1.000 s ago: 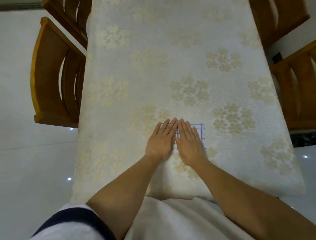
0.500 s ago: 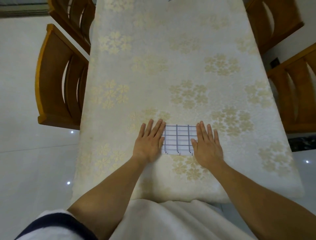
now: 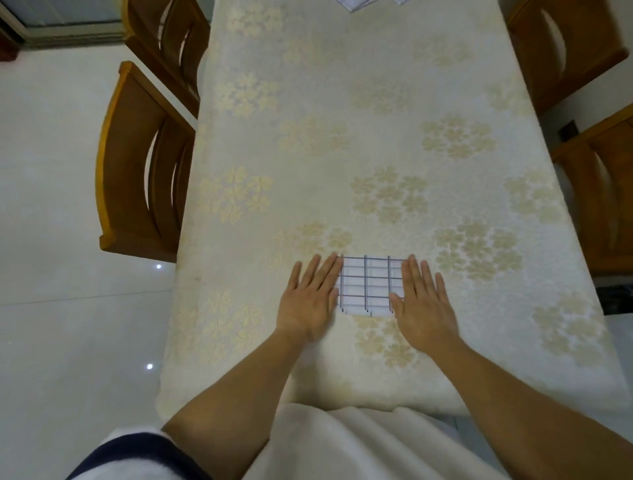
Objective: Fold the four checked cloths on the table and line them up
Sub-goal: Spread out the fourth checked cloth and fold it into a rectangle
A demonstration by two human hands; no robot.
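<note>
Pale tiled floor and wooden chairs (image 3: 144,164) frame a long worktop (image 3: 342,137) covered in a cream cloth patterned with gold flowers. Near the person's edge lies one folded checked cloth (image 3: 365,284) — a small, neat rectangle with dark grid lines, flat on the covering.

Both hands rest palm-down with fingers straight and spread, grasping nothing. The left hand (image 3: 310,301) sits at the cloth's left edge, its fingertips just overlapping that side; the right hand (image 3: 423,305) mirrors it at the right edge, thumb and forefinger lying over the border. The cloth is thus between the two hands, its middle uncovered. That placement looks like pressing or smoothing — flattening the fold outward from the centre so the creases hold and the edges stay square.

At the far end of the worktop, the corners of more pale fabric (image 3: 356,4) peek into view; whether these are the other checked cloths cannot be told. By that reading, most of the folding remains.
</note>
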